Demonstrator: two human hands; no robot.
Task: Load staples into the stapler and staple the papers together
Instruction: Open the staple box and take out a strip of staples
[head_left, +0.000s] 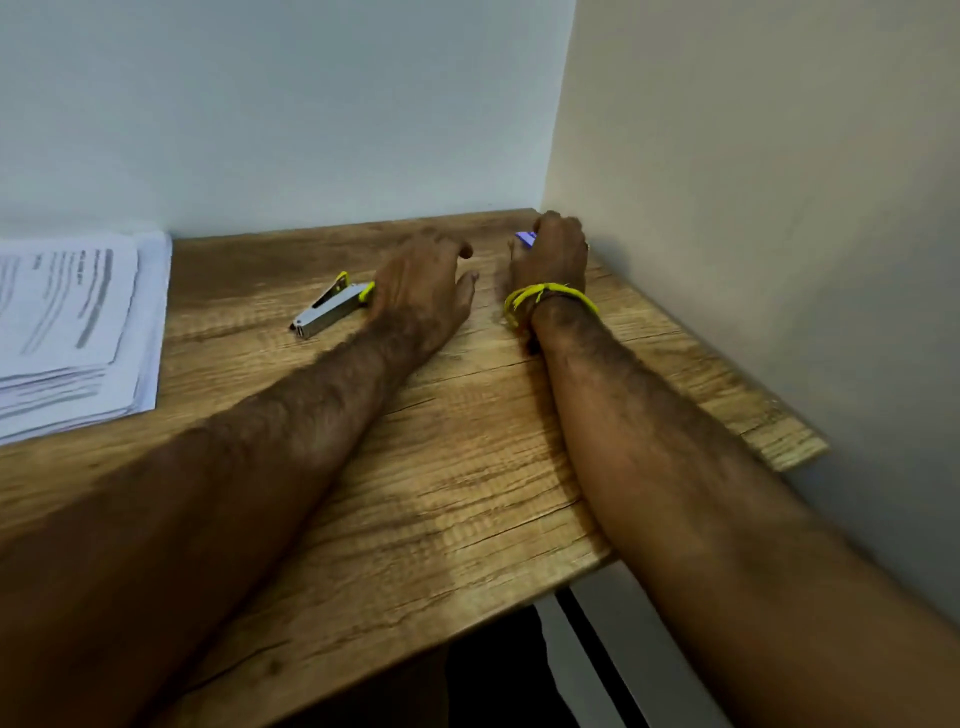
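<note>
Two hands out: my left hand rests loose beside the small silver-and-yellow metal stapler mid-bench; my right hand pinches a small purple box, probably light and crushable, far right.

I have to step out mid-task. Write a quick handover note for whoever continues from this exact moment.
Left hand: fingers relaxed on the desk, beside the stapler; contact unclear.
Right hand: at the far corner, fingers curled round a small purple box, probably the staples.
Paper stack: far left of the desk, untouched.
Done: nothing visible; the stapler's state is unclear.
Left: load staples, then staple the papers.
</note>
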